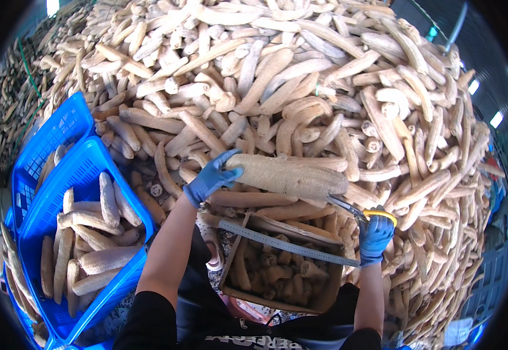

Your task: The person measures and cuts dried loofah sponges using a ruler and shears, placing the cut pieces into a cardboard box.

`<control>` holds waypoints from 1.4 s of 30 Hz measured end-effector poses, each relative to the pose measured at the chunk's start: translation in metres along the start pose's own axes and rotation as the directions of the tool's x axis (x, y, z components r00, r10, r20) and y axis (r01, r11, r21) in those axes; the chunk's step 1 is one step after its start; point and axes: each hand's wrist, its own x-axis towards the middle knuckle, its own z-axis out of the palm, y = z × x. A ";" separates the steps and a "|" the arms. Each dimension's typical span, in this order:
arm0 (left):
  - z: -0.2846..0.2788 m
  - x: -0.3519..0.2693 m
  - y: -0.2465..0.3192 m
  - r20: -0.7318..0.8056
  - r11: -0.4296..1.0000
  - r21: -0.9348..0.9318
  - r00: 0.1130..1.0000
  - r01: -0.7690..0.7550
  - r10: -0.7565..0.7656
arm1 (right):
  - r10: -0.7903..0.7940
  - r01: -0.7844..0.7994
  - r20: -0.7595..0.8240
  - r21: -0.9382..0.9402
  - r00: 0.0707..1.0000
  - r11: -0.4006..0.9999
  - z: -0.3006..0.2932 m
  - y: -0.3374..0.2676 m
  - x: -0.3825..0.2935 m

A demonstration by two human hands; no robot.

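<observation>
A large dried loofah gourd [287, 175] lies level in front of me, its left end gripped by my left hand [212, 177] in a blue glove. My right hand [375, 236], gloved the same way, holds scissors [379, 214] with yellow handles. The scissor blades reach to the loofah's darker right end. Below the loofah stands an open cardboard box [280, 302] with cut loofah pieces [280, 273] inside. Across the box's top runs a long metal ruler [287, 246], its right end close under my right hand.
A huge heap of dried loofahs [254, 78] rises ahead and on the right. To the left, a blue plastic basket [127, 183] contains several loofahs [100, 236], with another blue basket [52, 131] behind it. A pink clog [214, 253] shows beside the box.
</observation>
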 end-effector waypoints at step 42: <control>-0.054 -0.354 -0.041 -0.783 0.550 -0.488 0.619 -0.677 0.067 | -0.456 0.432 -0.061 -0.228 0.888 0.873 0.099 -0.031 -0.168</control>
